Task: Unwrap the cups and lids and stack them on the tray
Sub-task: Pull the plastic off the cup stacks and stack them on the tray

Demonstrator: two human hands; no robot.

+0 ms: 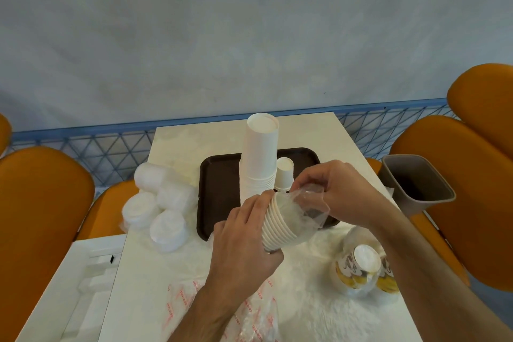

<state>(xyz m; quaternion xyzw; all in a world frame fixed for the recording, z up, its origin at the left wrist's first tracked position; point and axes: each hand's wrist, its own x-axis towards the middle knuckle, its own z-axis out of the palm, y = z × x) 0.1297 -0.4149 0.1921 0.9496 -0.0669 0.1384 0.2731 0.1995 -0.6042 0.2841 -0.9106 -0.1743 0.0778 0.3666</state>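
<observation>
Left hand (pixel 244 230) grips a wrapped white paper cup stack (pixel 280 226); right hand (pixel 337 189) pinches its clear plastic wrap (pixel 308 203) above the brown tray (pixel 219 189), where a tall unwrapped stack (pixel 261 153) stands; lids (pixel 159 203) left of the tray remain wrapped.

Two bare forearms with no sleeves; the left hand (pixel 244 233) wears a thin ring; the right hand (pixel 341 191) wears nothing.

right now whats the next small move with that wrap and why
Probably pull the wrap clear off the cups: the right hand pinches it loose over their open end while the left hand grips the cups, and the tray lies just beyond.
</observation>
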